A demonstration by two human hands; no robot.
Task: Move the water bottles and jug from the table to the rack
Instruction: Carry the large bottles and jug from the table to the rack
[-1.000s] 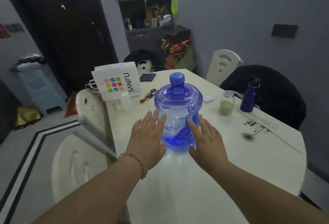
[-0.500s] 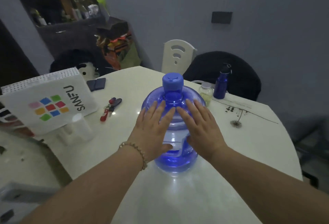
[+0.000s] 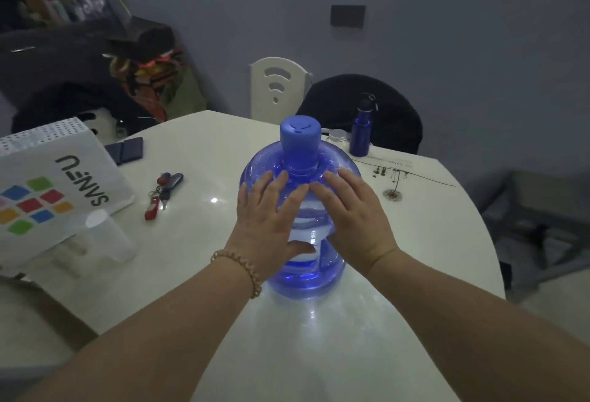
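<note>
A big translucent blue water jug [image 3: 305,277] with a blue cap stands upright on the white table [image 3: 415,242], close in front of me. My left hand [image 3: 268,216] lies against its left shoulder with the thumb around the front. My right hand [image 3: 354,213] presses on the right shoulder, fingers spread. The jug's base rests on the table. A small dark blue metal water bottle [image 3: 360,133] stands at the far edge, behind the jug. No rack is in view.
A glass jar [image 3: 335,136] stands beside the blue bottle. Left of the jug are keys [image 3: 161,194], a clear plastic container [image 3: 105,235], a white bag [image 3: 48,188] and a dark wallet [image 3: 126,149]. A white chair [image 3: 277,89] and a black-draped chair [image 3: 396,114] stand behind the table.
Both hands slid from the jug's lower sides up onto its shoulders and closed in around it. My view moved closer and turned right.
</note>
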